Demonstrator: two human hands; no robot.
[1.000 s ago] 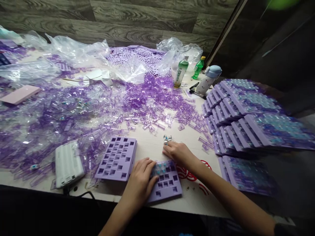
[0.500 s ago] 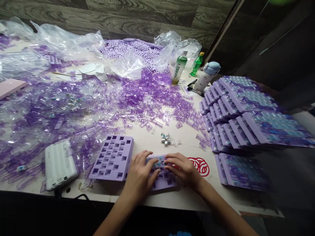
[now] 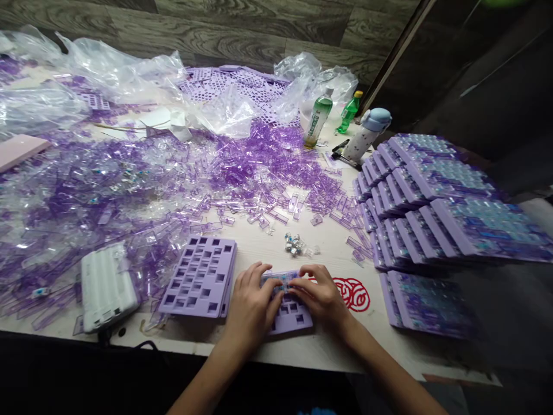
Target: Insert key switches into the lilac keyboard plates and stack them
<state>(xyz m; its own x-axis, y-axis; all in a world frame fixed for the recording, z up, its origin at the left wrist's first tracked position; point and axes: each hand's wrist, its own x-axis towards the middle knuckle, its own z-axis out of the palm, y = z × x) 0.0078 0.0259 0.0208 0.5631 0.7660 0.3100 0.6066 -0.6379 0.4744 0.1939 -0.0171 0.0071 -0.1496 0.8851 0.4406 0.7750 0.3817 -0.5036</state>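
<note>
A light purple keyboard plate (image 3: 292, 320) with square holes lies on the table between my hands. Clear and bluish key pieces (image 3: 283, 279) fill its far rows, while the near holes are bare. My left hand (image 3: 253, 297) grips the plate's left side, its thumb and index finger reaching over the key pieces. Curled over the plate's right part, my right hand (image 3: 322, 297) has its fingertips pressed together by the left ones; whatever small piece is between them is hidden. Small metallic switches (image 3: 294, 244) sit in a little heap just beyond the plate.
Stacked purple plates (image 3: 197, 276) stand at left beside a white ridged box (image 3: 108, 288). Loose clear-purple keycaps (image 3: 259, 155) spread across the table. Filled plates (image 3: 432, 213) are piled at right. Bottles (image 3: 317, 118), a flask (image 3: 367, 135) and plastic bags (image 3: 121, 69) stand at the back.
My right fingers have shifted slightly and bunched closer to the left thumb over the key pieces. The left hand keeps its place on the plate. The whole view has shifted a little.
</note>
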